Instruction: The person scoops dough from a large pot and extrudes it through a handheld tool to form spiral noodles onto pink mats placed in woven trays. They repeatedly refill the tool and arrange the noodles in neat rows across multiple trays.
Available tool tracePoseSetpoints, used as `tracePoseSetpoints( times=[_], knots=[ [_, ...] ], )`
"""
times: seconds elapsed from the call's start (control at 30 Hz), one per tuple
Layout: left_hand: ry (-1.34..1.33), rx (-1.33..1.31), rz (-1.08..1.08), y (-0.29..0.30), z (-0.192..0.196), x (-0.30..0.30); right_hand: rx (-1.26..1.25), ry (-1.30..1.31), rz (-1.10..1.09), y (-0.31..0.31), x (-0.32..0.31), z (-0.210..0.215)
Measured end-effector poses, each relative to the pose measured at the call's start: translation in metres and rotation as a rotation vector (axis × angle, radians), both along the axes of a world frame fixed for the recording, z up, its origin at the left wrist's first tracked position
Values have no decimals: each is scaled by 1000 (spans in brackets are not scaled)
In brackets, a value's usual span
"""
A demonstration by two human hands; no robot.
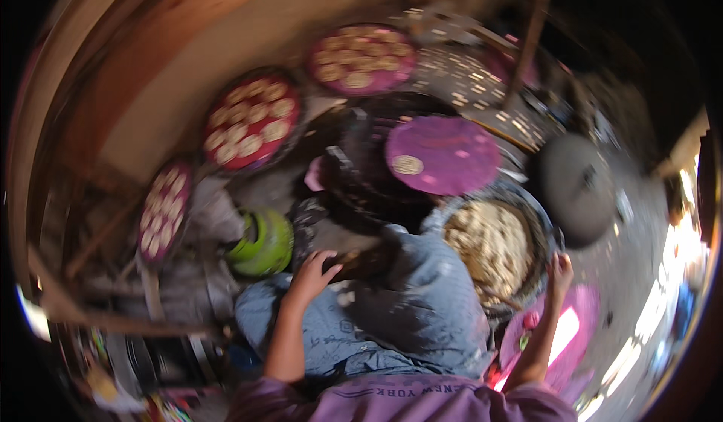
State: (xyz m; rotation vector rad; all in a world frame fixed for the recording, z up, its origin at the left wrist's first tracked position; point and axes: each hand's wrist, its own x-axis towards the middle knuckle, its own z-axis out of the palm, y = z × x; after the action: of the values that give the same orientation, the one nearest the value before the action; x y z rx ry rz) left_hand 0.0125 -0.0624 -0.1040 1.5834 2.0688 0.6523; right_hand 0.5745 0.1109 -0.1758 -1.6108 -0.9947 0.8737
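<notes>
Far to my left, a dark round tray [163, 210] of pale dough discs leans on edge against the clutter, and I judge it could slide, because nothing solid seems to brace it. Beside it a red round tray [251, 121] carries more flat, pale discs in rows; it too sits tilted, so a knock from my elbow could spill them. Below these stands a green gas cylinder [265, 243], smooth and glossy, very near my knee, and a careless shift of my leg might tip it.

My left hand [310, 275] rests on my knee, on the soft, creased denim [407, 301], fingers loosely spread and clamped on nothing; its fingertips reach toward something dark at the knee's edge that is too blurred to name.

Past it, a dark griddle [361, 173] looks sooty and rough. Over its right side lies a purple round tray [444, 155], smooth, with a single disc near its left rim. If that griddle is hot, the tray could soften or scorch.

The wide metal basin [536, 230] holds lumpy, crumbly, cream-coloured dough [489, 245] and sits just beside my right knee. My right hand [560, 270] is at the basin's right rim, touching it; whether the fingers grip the rim I cannot tell. A pull there could tilt the basin and dump the dough.
</notes>
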Motion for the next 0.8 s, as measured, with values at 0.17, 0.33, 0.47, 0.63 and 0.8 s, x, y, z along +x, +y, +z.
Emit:
tracePoseSetpoints(
  times=[0.17,0.33,0.47,0.63,0.8],
  knots=[
    [60,53,126,-2,22,-48,41,96,340,14,-143,62],
    [11,78,219,-27,13,-66,157,280,857,-1,-305,128],
    [29,-48,130,-33,-23,-64,18,179,1288,-17,-416,135],
    [-77,-402,-253,-31,-63,-82,159,-118,1269,-54,-423,120],
    [-138,-291,-56,-24,-103,-113,287,-403,446,-74,-162,176]
  ],
)
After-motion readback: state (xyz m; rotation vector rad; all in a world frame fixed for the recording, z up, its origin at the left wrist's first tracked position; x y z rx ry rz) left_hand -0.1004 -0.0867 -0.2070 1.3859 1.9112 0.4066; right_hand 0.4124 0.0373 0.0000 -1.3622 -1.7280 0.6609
